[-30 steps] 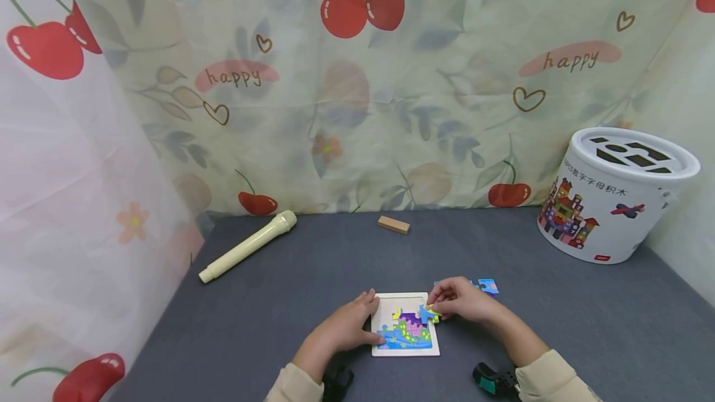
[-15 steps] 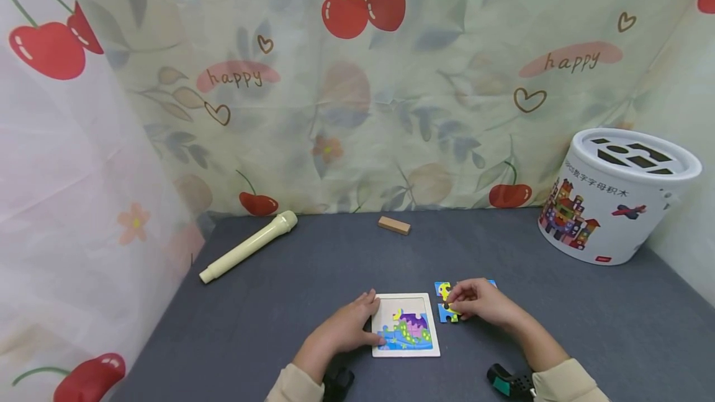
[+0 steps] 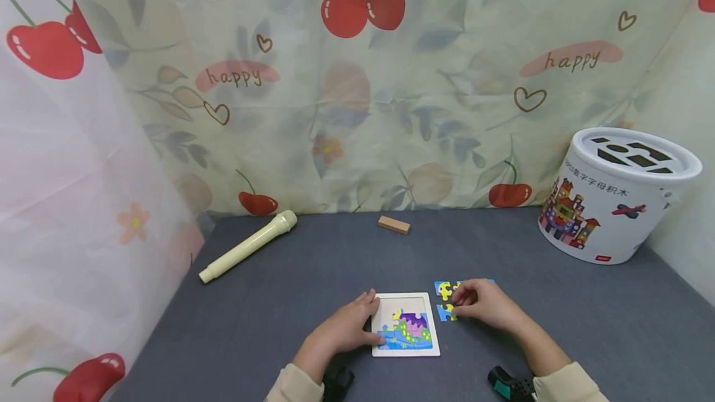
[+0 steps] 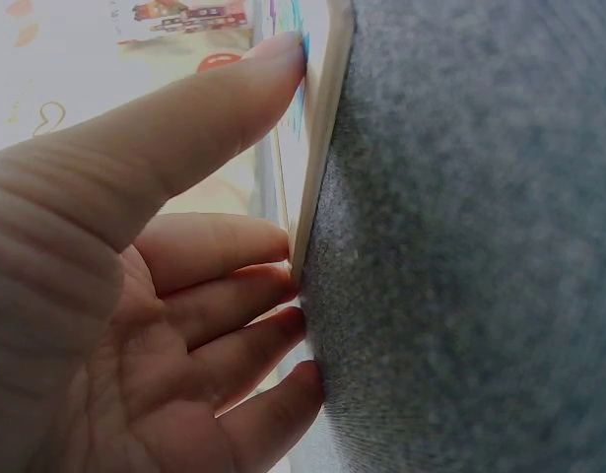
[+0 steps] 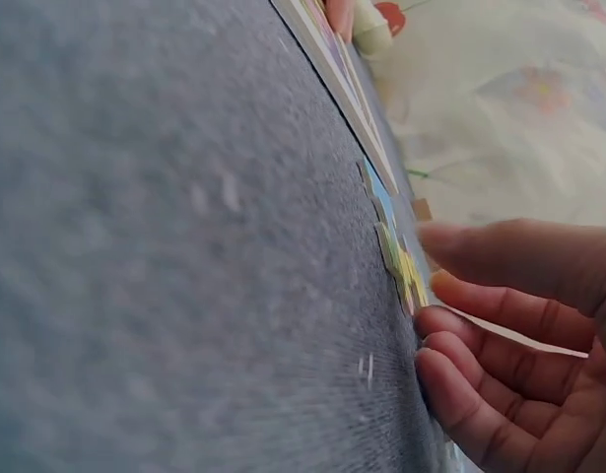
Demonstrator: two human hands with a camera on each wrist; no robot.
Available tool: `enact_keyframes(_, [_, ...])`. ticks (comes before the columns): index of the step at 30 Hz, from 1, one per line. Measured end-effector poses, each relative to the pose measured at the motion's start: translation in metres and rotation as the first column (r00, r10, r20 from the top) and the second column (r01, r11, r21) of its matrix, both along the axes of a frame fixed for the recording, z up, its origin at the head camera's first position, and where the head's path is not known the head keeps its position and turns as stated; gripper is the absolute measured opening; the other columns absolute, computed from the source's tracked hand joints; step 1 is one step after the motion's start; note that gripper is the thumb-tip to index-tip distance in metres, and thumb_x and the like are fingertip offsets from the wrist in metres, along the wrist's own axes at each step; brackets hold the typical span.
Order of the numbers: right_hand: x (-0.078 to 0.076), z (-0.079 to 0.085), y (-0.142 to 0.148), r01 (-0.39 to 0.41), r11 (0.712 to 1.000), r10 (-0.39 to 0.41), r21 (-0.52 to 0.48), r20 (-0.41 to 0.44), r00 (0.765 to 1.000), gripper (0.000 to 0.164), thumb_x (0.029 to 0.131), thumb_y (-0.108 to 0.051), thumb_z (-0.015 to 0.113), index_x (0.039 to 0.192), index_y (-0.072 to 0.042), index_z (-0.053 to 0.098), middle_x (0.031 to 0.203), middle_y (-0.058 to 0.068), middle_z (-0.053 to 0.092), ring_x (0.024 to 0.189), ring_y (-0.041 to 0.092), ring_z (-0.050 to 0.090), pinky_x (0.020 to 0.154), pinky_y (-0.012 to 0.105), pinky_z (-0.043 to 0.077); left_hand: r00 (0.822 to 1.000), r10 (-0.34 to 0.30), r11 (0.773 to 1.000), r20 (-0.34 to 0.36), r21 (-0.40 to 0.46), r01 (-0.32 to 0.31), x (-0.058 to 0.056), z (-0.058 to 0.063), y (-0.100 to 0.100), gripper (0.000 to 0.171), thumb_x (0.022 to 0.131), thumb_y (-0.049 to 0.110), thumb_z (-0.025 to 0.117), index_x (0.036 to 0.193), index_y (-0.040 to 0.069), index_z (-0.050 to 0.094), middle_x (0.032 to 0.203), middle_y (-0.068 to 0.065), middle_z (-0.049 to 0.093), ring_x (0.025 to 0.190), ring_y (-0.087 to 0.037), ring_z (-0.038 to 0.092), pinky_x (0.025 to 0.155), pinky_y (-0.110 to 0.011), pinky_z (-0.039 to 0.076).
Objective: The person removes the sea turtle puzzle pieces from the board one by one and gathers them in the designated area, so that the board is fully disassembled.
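In the head view a square puzzle frame with a pale rim lies on the table, its lower part filled with joined blue, green, pink and purple puzzle pieces. My left hand rests at its left side. The left wrist view has the thumb on the frame's face and the other fingertips at its edge. Right of the frame, my right hand hovers beside a blue-and-yellow puzzle piece lying flat; thumb and fingers are apart. Another piece lies just behind it. The hand partly hides further pieces.
A cream stick-shaped tube lies at the back left. A small wooden block sits near the table's back edge. At the right stands a white bucket with a slotted lid. Printed curtains enclose the back and left.
My right hand has carried a blue-and-yellow puzzle piece from the frame's right edge to the table, set it down and let go. The left hand has stayed put.
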State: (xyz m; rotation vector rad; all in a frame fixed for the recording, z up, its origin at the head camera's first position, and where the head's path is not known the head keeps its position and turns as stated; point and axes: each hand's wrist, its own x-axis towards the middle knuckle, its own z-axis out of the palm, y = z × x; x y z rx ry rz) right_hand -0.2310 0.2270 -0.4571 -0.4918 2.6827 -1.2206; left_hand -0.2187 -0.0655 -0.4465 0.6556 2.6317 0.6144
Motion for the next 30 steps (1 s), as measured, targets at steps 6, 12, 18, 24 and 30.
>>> enact_keyframes(6, [0.0053,0.0005,-0.0046,-0.04,0.998,0.042,0.055,-0.028,0.999,0.026,0.072,-0.015,0.079,0.088,0.0,0.065,0.074,0.001,0.058,0.065,0.002,0.048,0.057,0.02,0.043,1.0,0.002,1.0,0.001,0.005,-0.002,0.0007,-0.0007,-0.0005,0.075,0.079,0.033,0.073,0.14,0.003,0.041,0.152,-0.012,0.03,0.141,-0.027,0.026,0.112,-0.044,0.028])
enact_keyframes(12, [0.0054,0.0007,-0.0059,-0.038,0.996,0.04,0.076,-0.024,0.999,0.025,0.072,-0.014,0.079,0.088,0.0,0.064,0.074,0.001,0.056,0.065,0.005,0.047,0.057,0.02,0.042,1.0,-0.004,1.0,-0.004,0.007,0.004,0.0011,0.0002,-0.0009,0.075,0.079,0.033,0.073,0.139,0.002,0.041,0.152,-0.013,0.03,0.141,-0.028,0.026,0.111,-0.044,0.028])
enact_keyframes(18, [0.0027,-0.0011,-0.003,-0.044,0.997,0.048,0.071,-0.054,0.997,0.025,0.071,-0.013,0.079,0.087,0.0,0.064,0.073,-0.001,0.056,0.064,0.001,0.046,0.057,0.019,0.042,1.0,0.004,1.0,0.006,0.008,-0.004,0.0014,0.0035,-0.0006,0.076,0.079,0.034,0.073,0.14,0.003,0.041,0.152,-0.012,0.029,0.141,-0.027,0.026,0.111,-0.045,0.028])
enact_keyframes(24, [0.003,-0.0034,-0.0027,-0.028,0.997,0.031,0.067,-0.048,0.998,0.024,0.071,-0.014,0.079,0.086,-0.001,0.064,0.072,-0.001,0.055,0.063,0.002,0.046,0.056,0.02,0.042,1.0,0.005,1.0,-0.004,-0.005,-0.005,0.001,0.0032,0.0002,0.075,0.079,0.034,0.073,0.14,0.003,0.041,0.152,-0.012,0.03,0.141,-0.027,0.027,0.111,-0.044,0.029])
enact_keyframes(30, [0.0046,-0.0028,-0.0036,-0.011,0.998,0.013,0.065,-0.037,0.999,0.025,0.071,-0.014,0.079,0.085,-0.001,0.064,0.071,-0.001,0.054,0.063,0.004,0.046,0.056,0.02,0.042,1.0,0.01,1.0,0.0,-0.007,-0.01,0.0013,0.0008,0.0003,0.075,0.079,0.034,0.073,0.14,0.004,0.041,0.152,-0.011,0.03,0.141,-0.027,0.026,0.112,-0.044,0.028])
